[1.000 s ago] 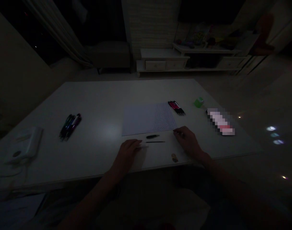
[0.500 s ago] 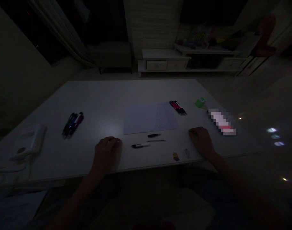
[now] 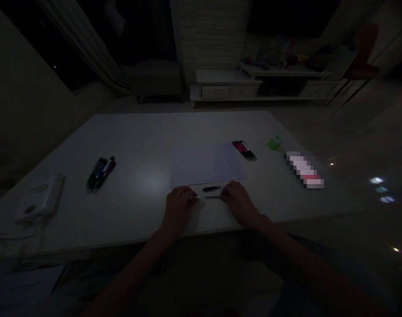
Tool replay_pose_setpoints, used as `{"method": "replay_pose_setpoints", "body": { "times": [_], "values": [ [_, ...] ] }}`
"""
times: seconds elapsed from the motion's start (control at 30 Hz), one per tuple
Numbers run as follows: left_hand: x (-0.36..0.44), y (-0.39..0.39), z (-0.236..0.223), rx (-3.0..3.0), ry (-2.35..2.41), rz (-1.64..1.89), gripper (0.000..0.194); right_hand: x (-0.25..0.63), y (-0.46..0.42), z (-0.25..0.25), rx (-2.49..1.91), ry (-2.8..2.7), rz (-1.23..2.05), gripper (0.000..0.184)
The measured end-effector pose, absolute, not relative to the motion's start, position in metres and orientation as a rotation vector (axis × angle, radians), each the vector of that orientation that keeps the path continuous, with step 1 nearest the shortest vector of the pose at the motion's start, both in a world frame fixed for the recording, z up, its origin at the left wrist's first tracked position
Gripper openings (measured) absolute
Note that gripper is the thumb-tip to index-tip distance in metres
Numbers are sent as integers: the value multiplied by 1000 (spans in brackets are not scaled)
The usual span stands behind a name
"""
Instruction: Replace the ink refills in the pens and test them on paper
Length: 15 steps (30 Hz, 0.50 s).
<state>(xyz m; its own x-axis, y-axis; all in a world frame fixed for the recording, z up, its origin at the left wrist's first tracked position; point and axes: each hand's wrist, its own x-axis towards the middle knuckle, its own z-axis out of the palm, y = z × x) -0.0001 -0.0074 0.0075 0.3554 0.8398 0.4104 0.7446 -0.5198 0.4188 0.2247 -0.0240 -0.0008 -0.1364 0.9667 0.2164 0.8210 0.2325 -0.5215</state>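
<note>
My left hand [image 3: 178,207] is closed, its fingertips around a white pen barrel [image 3: 198,197] that shows only in part. Just right of the barrel lies a thin dark pen refill [image 3: 212,197]. Its right end is pinched in the fingers of my right hand [image 3: 239,201]. Above the refill, between both hands, rests a short black pen piece [image 3: 212,189]. A sheet of paper [image 3: 192,165], with writing on its right part, lies behind my hands. The small figure and clear piece seen earlier are hidden by my right hand and forearm.
Several pens with red and black barrels [image 3: 244,150] lie at the paper's right corner. A green object [image 3: 274,142] and a blurred-out phone [image 3: 304,171] are farther right. On the left are a bunch of pens [image 3: 101,174] and a white box with cables [image 3: 40,198]. The room is dim.
My left hand has moved right onto the white pen barrel and closed on it. My right hand has moved left to the refill's right end.
</note>
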Motion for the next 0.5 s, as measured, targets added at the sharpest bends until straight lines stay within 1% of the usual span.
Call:
{"method": "replay_pose_setpoints", "body": {
  "times": [0.17,0.37,0.5],
  "values": [
    [-5,-8,11,2349,1438,990,7,232,-26,2,-1637,-1976,451,7],
    [0,-11,15,2314,1388,933,7,226,-32,18,-1561,-2033,428,4],
    [0,-12,16,2330,1379,912,6,226,-31,17,-1549,-2017,429,2]
  ]
}}
